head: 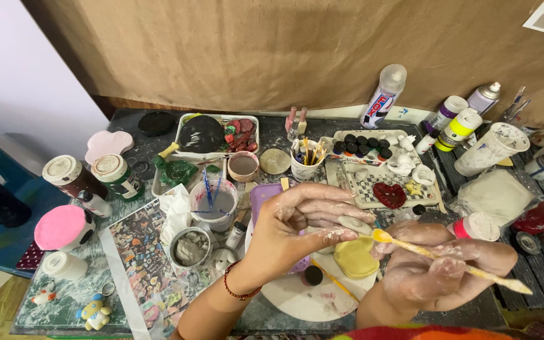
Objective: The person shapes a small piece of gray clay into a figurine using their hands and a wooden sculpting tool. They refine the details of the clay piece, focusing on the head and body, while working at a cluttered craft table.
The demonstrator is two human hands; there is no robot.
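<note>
My left hand (pixel 306 217) is curled with its fingers together around a small pale grey clay piece (pixel 354 223), which rests against the fingertips; a red bead bracelet (pixel 237 291) circles that wrist. My right hand (pixel 445 264) is clamped on a thin wooden stick (pixel 454 263), whose yellow-coated rounded tip points left and sits just beside the clay piece and my left thumb. Both hands are smeared with dried white material.

Directly beneath the hands lies a flat yellow clay shape (pixel 355 258) on a round white plate (pixel 310 301) at the near edge of the bench (pixel 64 296). A small black cap (pixel 313 275) sits on the plate, near the yellow shape.

Left of my left hand stand a grey cup of grey paste (pixel 190 247) and, behind it, a white cup of cloudy water (pixel 213 204) holding blue brushes. A printed sheet (pixel 143 252) lies left of these cups.

Behind the hands, toward the far edge, a checkered tray (pixel 379 189) carries a red heart shape (pixel 390 195) and small white figures. A set of small black-lidded paint pots (pixel 363 145) lies beyond it. Spray cans and bottles (pixel 458 126) stand at the far right corner.
</note>
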